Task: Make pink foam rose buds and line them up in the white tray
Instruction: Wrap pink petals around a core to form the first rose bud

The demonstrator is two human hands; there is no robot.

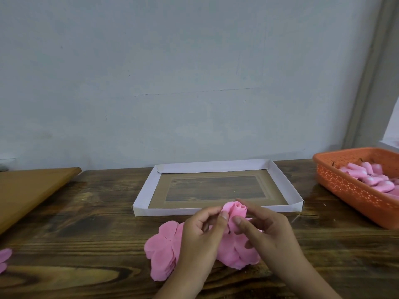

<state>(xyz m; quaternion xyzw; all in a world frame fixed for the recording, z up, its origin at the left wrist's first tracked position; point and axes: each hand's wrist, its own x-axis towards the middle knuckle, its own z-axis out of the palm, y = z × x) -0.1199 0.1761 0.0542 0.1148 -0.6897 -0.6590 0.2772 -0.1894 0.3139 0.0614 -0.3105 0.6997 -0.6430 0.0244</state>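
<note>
Both thumbs and fingertips pinch the rolled pink foam rose bud, left hand and right hand equally near, its long axis pointing away (coiled tip outermost). Just beyond lies the shallow white cardboard tray, holding no buds yet.

Two hands: left, right. One pink foam rose bud pinched between them. One white tray at 12 o'clock of the hands. One orange basket at 2 o'clock, heaped with pink pieces too overlapped to count. One stack of pink petal sheets under the hands, sheet number unclear. One pink scrap at 9 o'clock. One wooden board at 10 o'clock. One tabletop.
</note>
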